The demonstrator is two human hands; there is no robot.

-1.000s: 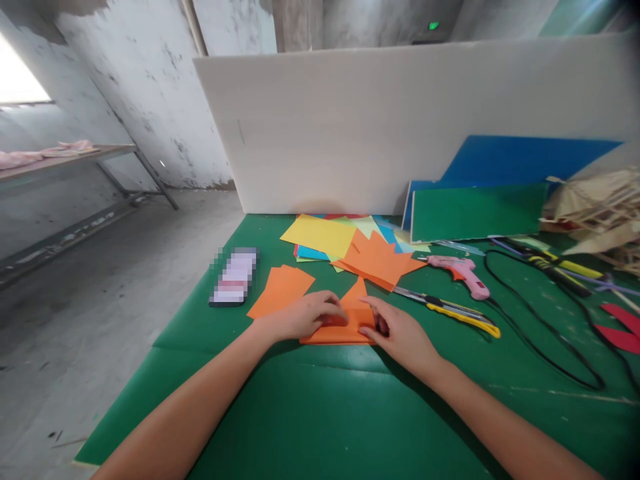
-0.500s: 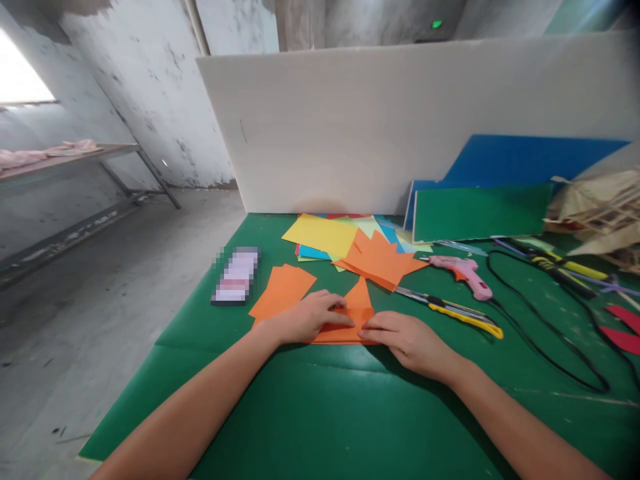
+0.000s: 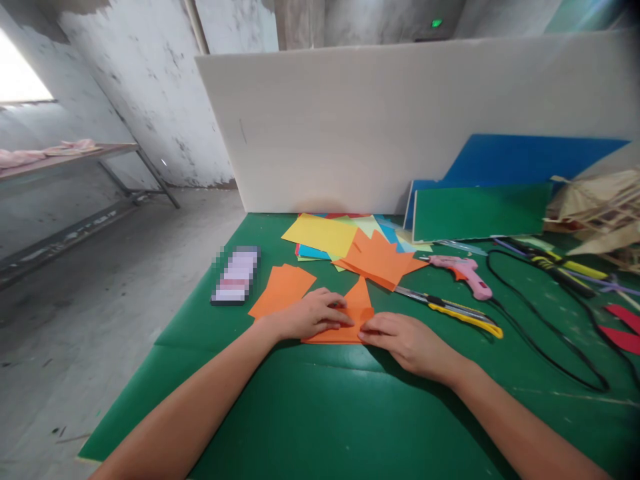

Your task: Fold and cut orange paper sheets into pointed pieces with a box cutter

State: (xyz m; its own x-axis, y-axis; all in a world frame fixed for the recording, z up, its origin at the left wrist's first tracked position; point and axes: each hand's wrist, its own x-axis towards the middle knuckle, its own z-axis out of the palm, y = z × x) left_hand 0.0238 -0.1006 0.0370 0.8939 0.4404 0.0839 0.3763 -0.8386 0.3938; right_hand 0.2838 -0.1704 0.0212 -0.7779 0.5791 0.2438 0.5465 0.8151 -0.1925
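Note:
A folded sheet of orange paper [image 3: 330, 337] lies on the green tabletop in front of me, with a pointed flap standing out at its far side. My left hand [image 3: 315, 315] rests on the paper, its fingers stretched out and slightly apart. At the paper's right edge, my right hand [image 3: 400, 337] has thumb and fingers pressed together on it. Loose orange sheets [image 3: 283, 288] lie just beyond my left wrist. Beyond my hands sits a pile of cut orange paper [image 3: 377, 260] with jagged points. Part of the folded sheet is hidden under my fingers.
Right of the paper lie a yellow utility knife [image 3: 465, 319] and a pink glue gun [image 3: 463, 272] with a looping black cord. A phone [image 3: 236, 277] is at left. Coloured sheets [image 3: 320, 232] lie before an upright white board [image 3: 350, 127]. Green and blue panels [image 3: 480, 213] lean at right.
My left hand has shifted very slightly, showing a little more of the folded paper's near left edge. My right hand keeps its place at the right edge.

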